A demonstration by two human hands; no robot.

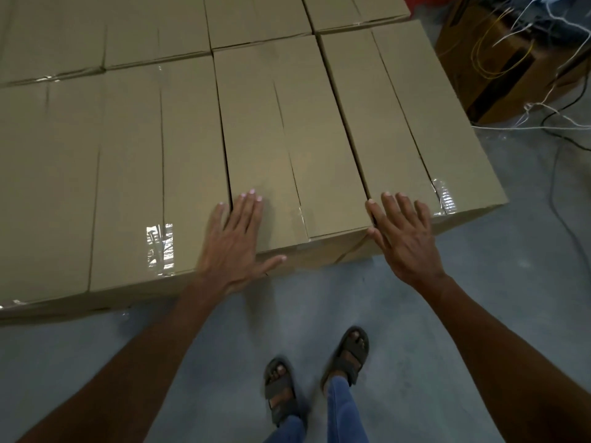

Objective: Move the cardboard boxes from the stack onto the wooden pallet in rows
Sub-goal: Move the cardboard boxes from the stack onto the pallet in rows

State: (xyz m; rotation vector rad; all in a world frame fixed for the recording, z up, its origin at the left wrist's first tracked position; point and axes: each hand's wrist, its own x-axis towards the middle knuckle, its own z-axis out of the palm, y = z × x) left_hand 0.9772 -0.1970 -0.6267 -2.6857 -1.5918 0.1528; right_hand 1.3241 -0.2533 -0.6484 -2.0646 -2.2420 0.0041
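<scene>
Several taped brown cardboard boxes lie side by side in rows in front of me, filling the upper part of the view. The pallet beneath them is hidden. My left hand [235,241] lies flat with straight fingers on the near left corner of the middle box [294,139]. My right hand [404,236] is spread open at that box's near right corner, fingers over the seam with the right-hand box [412,116]. Neither hand grips anything.
A grey concrete floor [479,282] runs along the near side, where my sandalled feet [315,375] stand. At the upper right sits a brown crate or box [499,59] with tangled white, yellow and black wires trailing onto the floor.
</scene>
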